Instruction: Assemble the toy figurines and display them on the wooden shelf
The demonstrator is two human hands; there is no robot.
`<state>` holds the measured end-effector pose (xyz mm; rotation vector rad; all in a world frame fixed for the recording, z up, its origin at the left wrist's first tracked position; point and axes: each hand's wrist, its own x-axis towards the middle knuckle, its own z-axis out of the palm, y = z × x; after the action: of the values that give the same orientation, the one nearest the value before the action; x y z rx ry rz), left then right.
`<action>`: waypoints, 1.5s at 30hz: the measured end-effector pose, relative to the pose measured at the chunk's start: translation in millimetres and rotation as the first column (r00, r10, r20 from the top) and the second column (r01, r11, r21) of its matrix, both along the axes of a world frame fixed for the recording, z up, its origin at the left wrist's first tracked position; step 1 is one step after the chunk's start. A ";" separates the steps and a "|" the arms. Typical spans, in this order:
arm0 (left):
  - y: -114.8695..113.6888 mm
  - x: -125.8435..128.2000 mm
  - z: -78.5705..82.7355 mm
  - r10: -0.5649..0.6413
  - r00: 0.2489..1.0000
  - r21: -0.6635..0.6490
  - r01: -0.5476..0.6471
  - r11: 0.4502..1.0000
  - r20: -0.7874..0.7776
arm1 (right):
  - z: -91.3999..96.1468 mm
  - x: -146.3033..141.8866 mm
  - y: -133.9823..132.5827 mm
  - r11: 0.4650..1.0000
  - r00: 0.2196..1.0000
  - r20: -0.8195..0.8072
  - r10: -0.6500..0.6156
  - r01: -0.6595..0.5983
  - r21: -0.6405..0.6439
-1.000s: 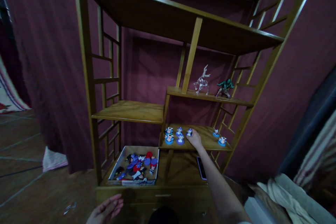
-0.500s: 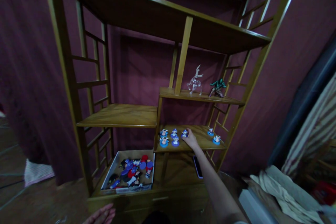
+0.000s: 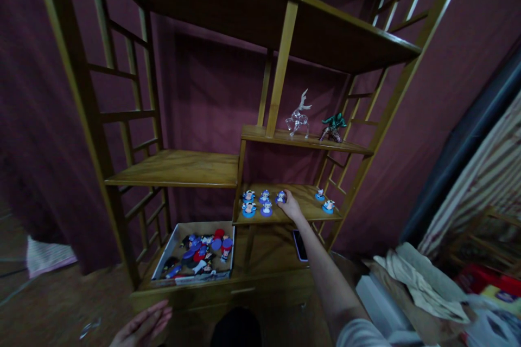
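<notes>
My right hand (image 3: 290, 207) reaches to the lower right shelf, its fingers closed on the side of a small purple-and-white figurine (image 3: 280, 197) with a round base. The figurine stands on the shelf or just above it; I cannot tell which. Left of it are two more purple-based figurines (image 3: 266, 208), and beyond those two blue-based ones (image 3: 249, 209). Another pair of blue-based figurines (image 3: 328, 206) stands at the shelf's right end. My left hand (image 3: 146, 322) hangs low at the front left, fingers loosely stretched out, with nothing visible in it.
A shallow cardboard box (image 3: 173, 244) with many jumbled figurines sits at the cabinet's lower left. A phone (image 3: 300, 245) lies beneath the figurine shelf (image 3: 303, 217). Above stand a clear deer figure (image 3: 298, 119) and a green figure (image 3: 334, 127). Cloth (image 3: 419, 276) is piled at right.
The view has shifted, so the cabinet sits slightly lefter and higher. My right hand stays at the same purple-based figurine. My left hand appears a little farther left and higher.
</notes>
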<state>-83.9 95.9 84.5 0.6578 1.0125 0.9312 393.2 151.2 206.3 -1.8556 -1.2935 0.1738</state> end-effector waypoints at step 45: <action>-9.0 -7.8 -9.1 -0.007 1.000 0.069 0.006 0.998 0.006 | 1.7 -2.7 -7.1 0.995 0.993 -0.069 0.096 -0.094 0.026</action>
<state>-91.7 86.9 75.4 0.7153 0.9752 0.9655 390.5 144.1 208.0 -1.7540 -1.3306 0.2715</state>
